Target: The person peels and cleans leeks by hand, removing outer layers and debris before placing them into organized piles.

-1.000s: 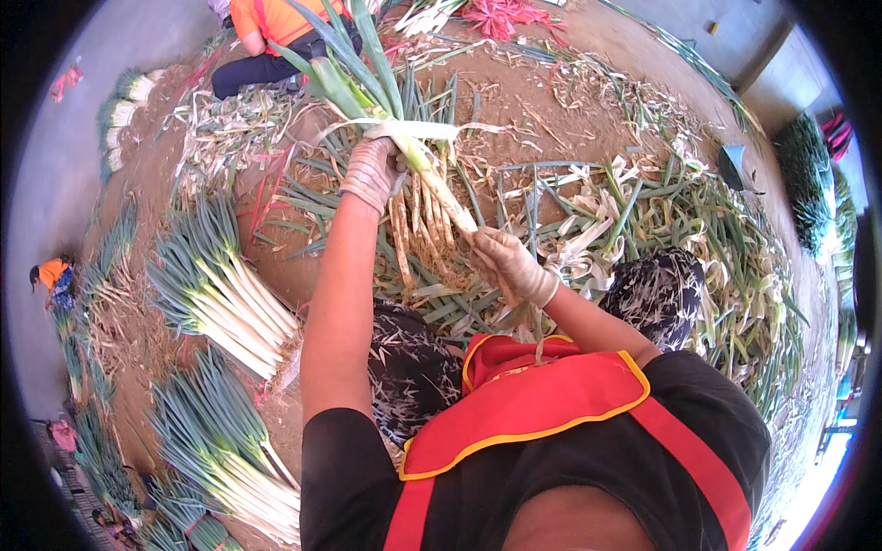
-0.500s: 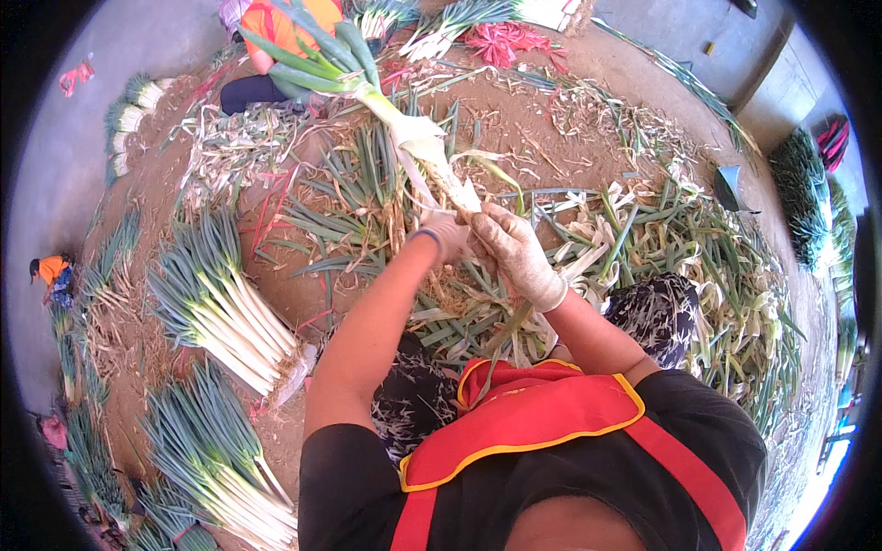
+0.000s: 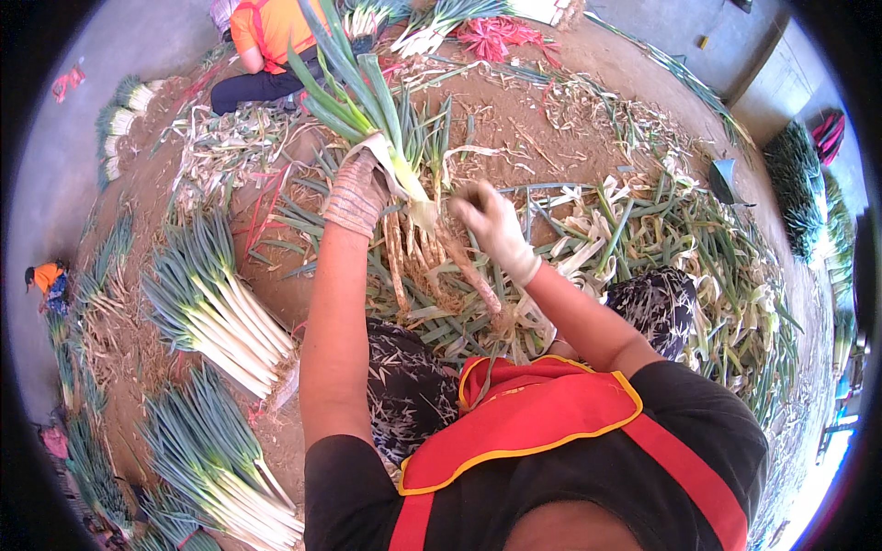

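A large green onion slants in front of me, its green leaves up and away and its dirty lower end toward me. My left hand, in a pale striped glove, is closed around a loose outer sheath of it, just below the leaves. My right hand, gloved in white, is to the right of the stalk with its fingers curled; their tips are partly hidden, and I cannot make out anything in them. Beneath lie several unpeeled green onions with brown, dry roots.
Bundles of cleaned green onions lie at my left. Peeled leaves are heaped at my right. Ahead, a person in orange sits near red ties. A dark scoop-like object rests beyond the heap.
My left hand has moved up and left, from the lower stalk to the sheath under the leaves. The right hand has opened away from the root end. The green onion has come lower and nearer.
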`<state>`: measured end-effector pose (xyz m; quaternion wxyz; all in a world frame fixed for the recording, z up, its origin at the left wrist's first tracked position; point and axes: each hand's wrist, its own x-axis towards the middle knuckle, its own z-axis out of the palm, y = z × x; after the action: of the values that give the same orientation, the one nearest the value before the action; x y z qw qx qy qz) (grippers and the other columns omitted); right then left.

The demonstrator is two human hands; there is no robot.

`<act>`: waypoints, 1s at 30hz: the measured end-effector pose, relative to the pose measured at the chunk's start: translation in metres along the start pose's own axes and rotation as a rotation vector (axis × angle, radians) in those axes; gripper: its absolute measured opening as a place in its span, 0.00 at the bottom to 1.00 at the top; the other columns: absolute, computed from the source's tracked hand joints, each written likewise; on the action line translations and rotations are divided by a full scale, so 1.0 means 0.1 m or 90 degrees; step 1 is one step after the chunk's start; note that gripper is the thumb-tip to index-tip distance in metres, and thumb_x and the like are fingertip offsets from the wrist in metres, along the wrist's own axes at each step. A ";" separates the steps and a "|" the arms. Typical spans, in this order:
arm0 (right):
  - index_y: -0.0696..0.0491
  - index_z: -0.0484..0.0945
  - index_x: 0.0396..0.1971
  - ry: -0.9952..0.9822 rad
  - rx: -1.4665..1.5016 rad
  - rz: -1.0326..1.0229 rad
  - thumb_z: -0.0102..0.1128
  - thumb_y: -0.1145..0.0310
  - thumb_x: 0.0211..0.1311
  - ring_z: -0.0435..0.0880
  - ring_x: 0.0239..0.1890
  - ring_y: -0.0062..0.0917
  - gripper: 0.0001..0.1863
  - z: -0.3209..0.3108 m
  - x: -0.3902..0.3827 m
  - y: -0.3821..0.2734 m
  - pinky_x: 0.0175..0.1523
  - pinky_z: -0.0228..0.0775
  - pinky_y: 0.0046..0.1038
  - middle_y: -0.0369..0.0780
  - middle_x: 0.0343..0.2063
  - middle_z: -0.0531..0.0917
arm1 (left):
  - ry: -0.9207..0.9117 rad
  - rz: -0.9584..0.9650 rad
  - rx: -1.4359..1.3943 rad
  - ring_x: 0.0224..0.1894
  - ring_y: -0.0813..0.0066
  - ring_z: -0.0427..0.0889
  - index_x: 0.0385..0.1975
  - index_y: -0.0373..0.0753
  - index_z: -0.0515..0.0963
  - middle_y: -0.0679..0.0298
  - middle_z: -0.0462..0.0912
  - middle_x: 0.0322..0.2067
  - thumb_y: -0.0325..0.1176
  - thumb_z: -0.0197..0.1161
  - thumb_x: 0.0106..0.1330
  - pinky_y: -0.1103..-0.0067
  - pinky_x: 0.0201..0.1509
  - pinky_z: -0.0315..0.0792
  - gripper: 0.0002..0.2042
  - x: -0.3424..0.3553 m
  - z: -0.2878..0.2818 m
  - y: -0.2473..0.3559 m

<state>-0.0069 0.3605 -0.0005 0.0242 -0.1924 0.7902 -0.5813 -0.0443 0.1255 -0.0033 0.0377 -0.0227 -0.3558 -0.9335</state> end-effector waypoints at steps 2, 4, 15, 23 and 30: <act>0.62 0.71 0.46 0.069 0.043 -0.139 0.69 0.60 0.51 0.80 0.40 0.28 0.27 0.09 0.40 -0.24 0.48 0.73 0.27 0.47 0.37 0.81 | 0.005 -0.017 -0.024 0.39 0.70 0.80 0.43 0.37 0.75 0.63 0.80 0.36 0.32 0.63 0.62 0.74 0.42 0.78 0.12 -0.04 0.19 0.01; 0.62 0.72 0.43 -0.031 0.206 -0.132 0.71 0.63 0.47 0.78 0.37 0.26 0.26 0.19 0.82 -0.32 0.46 0.72 0.27 0.44 0.34 0.80 | -0.006 -0.022 -0.021 0.38 0.71 0.80 0.43 0.37 0.75 0.64 0.80 0.36 0.33 0.63 0.62 0.75 0.41 0.78 0.12 -0.05 0.30 -0.04; 0.58 0.73 0.33 -0.007 0.269 -0.014 0.64 0.70 0.53 0.78 0.26 0.24 0.11 0.27 0.40 -0.20 0.34 0.72 0.25 0.39 0.25 0.79 | 0.075 0.033 -0.035 0.34 0.63 0.81 0.37 0.40 0.74 0.60 0.79 0.29 0.41 0.60 0.65 0.63 0.42 0.78 0.11 0.07 -0.20 0.15; 0.53 0.77 0.38 0.025 1.113 0.620 0.62 0.65 0.60 0.80 0.33 0.26 0.10 -0.28 0.08 1.68 0.34 0.77 0.30 0.40 0.33 0.81 | 0.179 0.052 -0.091 0.17 0.66 0.69 0.26 0.41 0.69 0.63 0.70 0.17 0.50 0.51 0.65 0.72 0.20 0.67 0.17 0.11 -0.04 0.31; 0.56 0.72 0.51 -0.242 0.450 0.246 0.53 0.59 0.68 0.70 0.27 0.12 0.19 0.36 -0.58 0.37 0.29 0.63 0.14 0.31 0.26 0.73 | 0.163 0.036 -0.062 0.17 0.65 0.73 0.26 0.42 0.71 0.64 0.74 0.18 0.52 0.52 0.64 0.71 0.22 0.71 0.18 0.18 -0.09 0.33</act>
<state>0.0457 0.3560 -0.0569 0.3417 -0.1247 0.5459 -0.7547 -0.0600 0.0943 0.0134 0.1081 0.0850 -0.3017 -0.9434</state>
